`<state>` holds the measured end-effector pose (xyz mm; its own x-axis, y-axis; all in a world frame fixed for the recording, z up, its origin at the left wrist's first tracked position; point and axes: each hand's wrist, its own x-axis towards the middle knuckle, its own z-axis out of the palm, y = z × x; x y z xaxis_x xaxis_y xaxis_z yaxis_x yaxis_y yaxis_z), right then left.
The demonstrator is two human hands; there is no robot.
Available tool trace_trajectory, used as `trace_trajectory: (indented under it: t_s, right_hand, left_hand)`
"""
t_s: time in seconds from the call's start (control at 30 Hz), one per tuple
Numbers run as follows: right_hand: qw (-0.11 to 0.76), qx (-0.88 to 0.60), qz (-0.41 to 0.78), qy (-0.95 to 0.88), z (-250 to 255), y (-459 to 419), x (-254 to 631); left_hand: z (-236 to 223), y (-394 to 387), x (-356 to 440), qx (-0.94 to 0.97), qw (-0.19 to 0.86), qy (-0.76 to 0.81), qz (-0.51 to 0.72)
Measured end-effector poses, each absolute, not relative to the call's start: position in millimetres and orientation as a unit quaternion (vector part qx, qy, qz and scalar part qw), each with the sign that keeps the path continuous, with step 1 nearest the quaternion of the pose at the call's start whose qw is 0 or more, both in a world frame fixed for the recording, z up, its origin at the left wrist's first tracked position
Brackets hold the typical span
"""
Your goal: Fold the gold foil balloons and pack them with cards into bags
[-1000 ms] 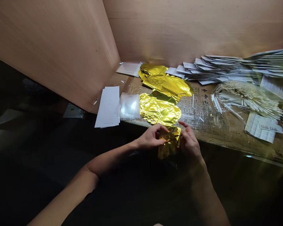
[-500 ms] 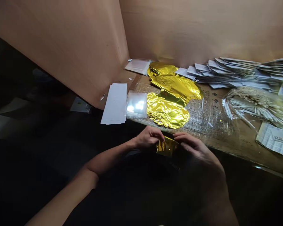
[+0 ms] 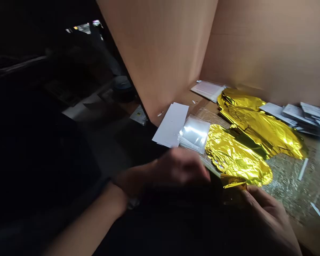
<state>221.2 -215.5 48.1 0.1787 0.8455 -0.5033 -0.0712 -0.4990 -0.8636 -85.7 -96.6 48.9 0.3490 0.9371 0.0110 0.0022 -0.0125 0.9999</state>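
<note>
Pinched at one end in my right hand [image 3: 269,213] is a folded gold foil balloon [image 3: 234,182], held at the front edge of the table. My left hand [image 3: 185,167] is apart from it, smeared by motion, just in front of the clear plastic sleeves [image 3: 194,131]. Its fingers are too blurred to read. Behind my right hand lies a pile of flat gold foil balloons [image 3: 237,153], with more gold foil [image 3: 266,124] overlapping further back. White paper slips [image 3: 172,122] lie left of the sleeves, sticking out over the table's edge.
A tall brown panel [image 3: 165,53] rises at the left and meets a back panel [image 3: 269,46]. Another clear packet [image 3: 208,89] lies in the corner. White folded papers [image 3: 301,113] are stacked at the right, and a thin white stick [image 3: 303,169] lies on the table.
My left hand has let go of the gold foil and moved left toward the sleeves. The foil is now in my right hand alone, folded narrower. The view has turned left.
</note>
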Motion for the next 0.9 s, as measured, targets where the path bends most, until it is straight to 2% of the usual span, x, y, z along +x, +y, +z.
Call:
trace_trajectory:
  t_s: [0.1, 0.13, 0.17, 0.27, 0.37, 0.53, 0.67, 0.8, 0.9]
  right_hand:
    - [0.385, -0.652, 0.582, -0.297, 46, -220, 215]
    - [0.384, -0.652, 0.579, -0.305, 46, -220, 214]
    - [0.385, -0.651, 0.577, -0.309, 46, -220, 214]
    - [0.397, -0.646, 0.582, -0.295, 45, -218, 214]
    - [0.401, -0.638, 0.592, -0.284, 43, -215, 216]
    - [0.4, -0.607, 0.624, -0.285, 32, -207, 220]
    - [0.478, -0.553, 0.606, -0.312, 20, -184, 204]
    - [0.582, -0.478, 0.545, -0.37, 19, -145, 170]
    - [0.582, -0.478, 0.522, -0.4, 23, -128, 162]
  left_hand:
    - [30, -4, -118, 0.613, 0.314, 0.614, 0.386]
    - [21, 21, -131, 0.588, 0.257, 0.676, 0.362]
    - [13, 42, -144, 0.574, 0.25, 0.711, 0.32]
    - [-10, 71, -175, 0.565, 0.285, 0.728, 0.263]
    - [-18, 70, -187, 0.565, 0.29, 0.72, 0.281]
    - [4, 59, -196, 0.574, 0.268, 0.696, 0.339]
    - [21, 27, -174, 0.581, 0.253, 0.647, 0.424]
    - [12, -36, -96, 0.52, 0.37, 0.554, 0.535]
    - [-3, -84, -37, 0.438, 0.535, 0.468, 0.55]
